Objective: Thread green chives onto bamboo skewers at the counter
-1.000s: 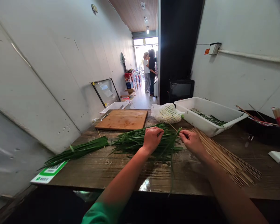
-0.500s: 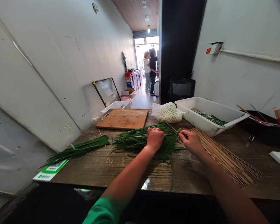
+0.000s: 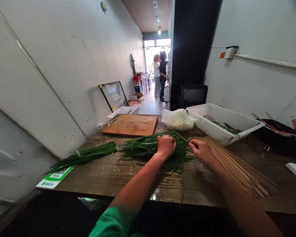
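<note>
A loose pile of long green garlic chives [image 3: 143, 146] lies across the middle of the wooden table. Over its right part, my left hand [image 3: 166, 146] is closed with curled fingers on some chives; its fingertips are partly hidden. At the pile's right end my right hand [image 3: 199, 148] pinches chive ends between thumb and fingers. A thin bamboo skewer [image 3: 181, 136] slants through the leaves between both hands. Some strands hang toward the table's front edge. To the left rests a tied bundle of chives [image 3: 88, 156], with a skewer through its right end.
Many bamboo skewers [image 3: 236, 166] fan out right of my right hand. Behind are a cutting board [image 3: 132, 125], a white foam net [image 3: 176, 119] around something pale, and a white tub [image 3: 212, 126] with chive scraps. A black tray [image 3: 273, 140] stands far right. Two people stand near the doorway.
The view has shifted slightly. Both hands keep nearly the same place and grip, with only a small movement of the right fingers at the chive ends.
</note>
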A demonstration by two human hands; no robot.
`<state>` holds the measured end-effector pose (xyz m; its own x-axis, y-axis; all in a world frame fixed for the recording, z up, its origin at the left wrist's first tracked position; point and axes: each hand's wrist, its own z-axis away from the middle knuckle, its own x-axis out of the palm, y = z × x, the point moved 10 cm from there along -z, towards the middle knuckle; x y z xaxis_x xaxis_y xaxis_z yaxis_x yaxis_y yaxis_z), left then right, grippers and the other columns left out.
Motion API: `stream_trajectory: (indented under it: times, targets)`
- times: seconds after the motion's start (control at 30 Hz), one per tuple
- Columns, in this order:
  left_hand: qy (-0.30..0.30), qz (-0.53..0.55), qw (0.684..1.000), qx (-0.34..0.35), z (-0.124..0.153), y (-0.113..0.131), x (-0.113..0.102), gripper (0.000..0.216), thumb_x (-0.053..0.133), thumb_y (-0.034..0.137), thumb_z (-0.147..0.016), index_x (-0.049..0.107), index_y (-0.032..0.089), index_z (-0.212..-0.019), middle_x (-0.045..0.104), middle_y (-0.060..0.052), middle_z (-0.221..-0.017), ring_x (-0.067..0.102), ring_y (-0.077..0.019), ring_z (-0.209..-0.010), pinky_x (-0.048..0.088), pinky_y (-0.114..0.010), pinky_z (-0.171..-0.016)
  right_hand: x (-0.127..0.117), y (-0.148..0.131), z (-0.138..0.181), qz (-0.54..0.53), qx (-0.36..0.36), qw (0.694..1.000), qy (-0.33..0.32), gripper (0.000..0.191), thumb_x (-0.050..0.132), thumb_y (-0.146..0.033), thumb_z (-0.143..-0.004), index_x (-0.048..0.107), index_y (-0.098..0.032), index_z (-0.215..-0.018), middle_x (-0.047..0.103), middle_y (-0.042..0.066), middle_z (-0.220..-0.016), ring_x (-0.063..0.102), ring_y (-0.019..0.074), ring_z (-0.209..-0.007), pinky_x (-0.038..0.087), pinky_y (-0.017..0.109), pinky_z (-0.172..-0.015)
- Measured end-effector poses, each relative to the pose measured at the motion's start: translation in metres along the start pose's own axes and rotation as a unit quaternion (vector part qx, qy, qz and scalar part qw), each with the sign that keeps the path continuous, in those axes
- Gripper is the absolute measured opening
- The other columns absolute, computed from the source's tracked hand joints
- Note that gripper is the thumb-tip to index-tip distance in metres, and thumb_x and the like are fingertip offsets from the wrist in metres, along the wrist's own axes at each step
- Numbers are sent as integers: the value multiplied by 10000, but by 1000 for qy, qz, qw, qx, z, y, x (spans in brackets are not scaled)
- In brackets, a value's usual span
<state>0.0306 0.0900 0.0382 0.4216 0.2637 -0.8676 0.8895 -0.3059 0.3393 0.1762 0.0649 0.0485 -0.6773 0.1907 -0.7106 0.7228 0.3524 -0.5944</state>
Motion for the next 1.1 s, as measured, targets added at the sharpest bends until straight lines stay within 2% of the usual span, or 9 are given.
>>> stream_trajectory:
  times: [0.13, 0.23, 0.37, 0.47, 0.73, 1.1]
  targets:
    - [42, 53, 997, -21, -1, -8, -10, 176, 506, 232, -821, 665, 159, -801, 682, -84, -830, 598, -207, -838, 366, -346, -810, 0, 1, 0, -2, -3, 1000, 2, 313, 430, -384, -810, 642, -174, -716, 604, 22, -586, 501, 137, -543, 322, 241, -517]
    - [67, 139, 987, -45, -4, -19, -16, 188, 465, 213, -849, 642, 150, -856, 683, -77, -812, 605, -174, -754, 403, -295, -739, 4, 0, 0, 1, -6, 1000, -11, 313, 427, -380, -808, 641, -173, -711, 610, 27, -598, 500, 138, -543, 320, 243, -517]
    - [64, 281, 956, -54, -8, -27, -15, 183, 487, 174, -827, 644, 136, -916, 670, -38, -707, 586, -135, -652, 424, -246, -670, 9, 2, 1, 18, 6, 999, -25, 315, 419, -371, -812, 656, -174, -744, 626, 39, -634, 501, 145, -552, 325, 248, -526]
    - [52, 335, 939, -53, -9, -27, -13, 223, 494, 183, -821, 664, 133, -957, 670, -20, -687, 558, -117, -603, 417, -230, -627, 11, 4, 1, 32, 13, 999, -29, 325, 412, -372, -815, 663, -172, -763, 630, 44, -641, 499, 147, -547, 313, 252, -519]
    - [64, 359, 929, -56, -6, -28, -18, 240, 535, 290, -804, 708, 128, -840, 654, -13, -657, 544, -110, -605, 393, -216, -597, 11, 5, 1, 32, 10, 999, -27, 332, 401, -363, -819, 660, -165, -758, 633, 50, -653, 499, 148, -558, 313, 254, -534]
    - [100, 363, 923, -82, -3, -35, -25, 210, 556, 272, -773, 700, 119, -769, 664, -20, -646, 570, -110, -615, 421, -219, -628, 10, 2, 2, 23, 7, 999, -27, 319, 410, -361, -821, 653, -164, -761, 629, 43, -653, 497, 141, -559, 308, 246, -533]
